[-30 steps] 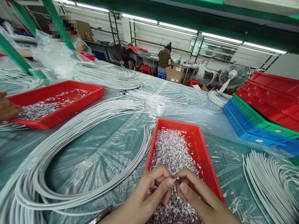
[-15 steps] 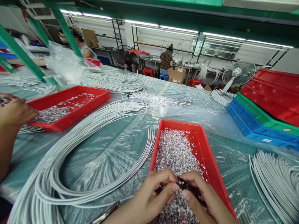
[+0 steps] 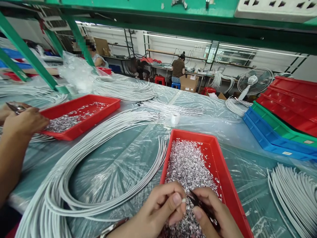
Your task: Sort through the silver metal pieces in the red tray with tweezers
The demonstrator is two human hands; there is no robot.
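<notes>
My left hand pinches a white cable, whose short end pokes out past the fingertips. My right hand is wrapped round dark, pointed pliers, their tip just right of the cable end with a small gap between. Both hands are over the near part of a red tray holding a heap of small shiny metal pieces. A large looped bundle of white cables lies to the left of my hands.
A co-worker's hands hold a tool at another red tray on the left. A white roll stands beyond my tray. At right are stacked bins and another cable bundle. A green shelf beam crosses overhead.
My hands have moved slightly apart, and the white cable end now shows clear of the pliers' tip. The view has tilted slightly upward. The co-worker's hands have also shifted.
</notes>
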